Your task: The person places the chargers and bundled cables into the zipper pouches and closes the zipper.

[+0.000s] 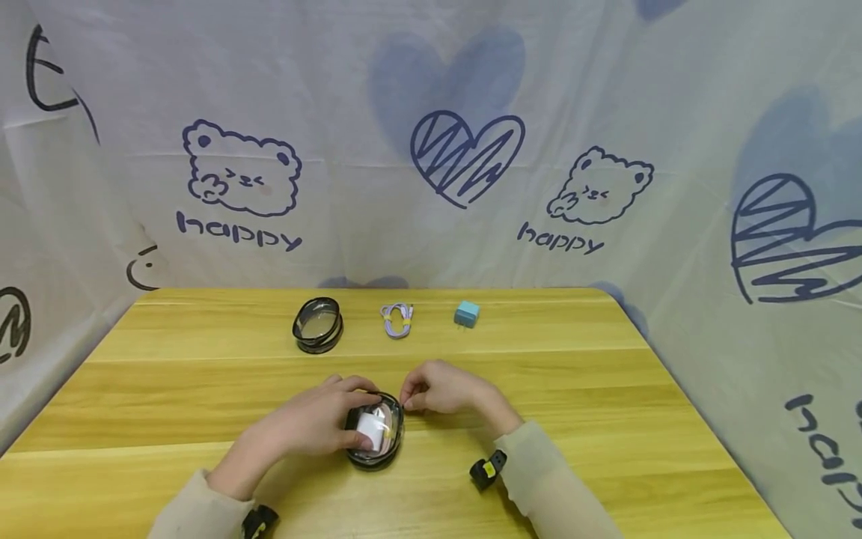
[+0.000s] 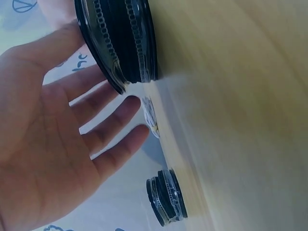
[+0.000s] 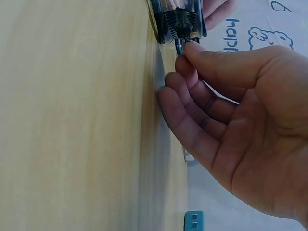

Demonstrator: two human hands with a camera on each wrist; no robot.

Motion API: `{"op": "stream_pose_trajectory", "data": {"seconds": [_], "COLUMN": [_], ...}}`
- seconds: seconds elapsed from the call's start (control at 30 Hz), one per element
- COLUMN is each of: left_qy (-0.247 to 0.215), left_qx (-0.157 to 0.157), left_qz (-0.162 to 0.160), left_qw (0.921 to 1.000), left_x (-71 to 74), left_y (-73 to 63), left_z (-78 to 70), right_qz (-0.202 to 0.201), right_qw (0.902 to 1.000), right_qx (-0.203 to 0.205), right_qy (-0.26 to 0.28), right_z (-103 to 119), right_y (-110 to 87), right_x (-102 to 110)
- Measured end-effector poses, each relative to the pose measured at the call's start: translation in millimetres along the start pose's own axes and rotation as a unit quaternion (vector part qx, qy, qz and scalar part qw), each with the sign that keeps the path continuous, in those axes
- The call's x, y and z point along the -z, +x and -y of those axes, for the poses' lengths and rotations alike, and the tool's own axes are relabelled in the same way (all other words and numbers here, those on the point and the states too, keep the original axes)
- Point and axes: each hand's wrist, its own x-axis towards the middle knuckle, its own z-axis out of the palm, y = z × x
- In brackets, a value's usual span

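Observation:
A small round clear zip pouch [image 1: 373, 463] with black trim lies on the table in front of me. Through its clear top show a white charger plug [image 1: 370, 428] and a pale pink coiled cable [image 1: 387, 419]. My left hand [image 1: 313, 421] holds the pouch from the left, thumb on the near side and fingers over the far rim. In the left wrist view, the other fingers spread beside the black zip band [image 2: 122, 41]. At the pouch's right edge my right hand [image 1: 446, 387] pinches the zip pull [image 3: 180, 47] between thumb and forefinger, its remaining fingers curled loosely.
Another clear pouch [image 1: 319, 347] with black trim stands farther back on the left. Right of it lies a coiled lilac cable [image 1: 397, 320] with yellow ties, then a blue charger plug [image 1: 466, 314]. A printed white curtain [image 1: 357, 224] hangs behind the wooden table [image 1: 572, 404].

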Motion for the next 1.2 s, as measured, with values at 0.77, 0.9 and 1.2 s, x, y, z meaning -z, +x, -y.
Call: {"op": "stream_pose_trajectory", "data": {"seconds": [0.77,0.9,1.2], "left_qy": [-0.077,-0.084,-0.082], "left_qx": [0.038,0.037,0.037], "left_qz": [0.05,0.048,0.043], "left_qw": [0.995,0.9946,0.995], "left_x": [5.2,5.6,2.9], "left_y": [-1.5,-1.9,-0.7], "left_z": [5.8,4.6,2.2], "right_qz": [0.044,0.046,0.032], "right_qw": [0.9977,0.998,0.9993], "right_qx": [-0.006,-0.005,0.004], "right_qy": [0.05,0.042,0.018], "right_z": [10,19,26], "right_y": [-11.2,-11.4,-10.2], "right_x": [5,2,-7]}}
